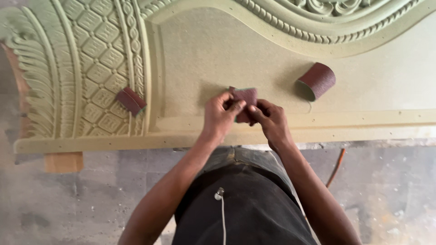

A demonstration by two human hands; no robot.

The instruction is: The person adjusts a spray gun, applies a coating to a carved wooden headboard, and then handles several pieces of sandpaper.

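Both hands hold a small folded piece of maroon sandpaper (246,97) with a green backing, just above the flat part of a pale green carved wooden panel (218,54). My left hand (220,114) pinches its left edge with thumb and fingers. My right hand (271,119) grips its lower right side. The two hands meet near the panel's front rail.
A roll of maroon sandpaper (316,80) lies on the flat panel to the right. Another folded sandpaper piece (131,100) rests on the carved lattice at left. A wooden block (63,161) props the panel's left end. An orange cable (336,167) runs over the dusty concrete floor (68,204).
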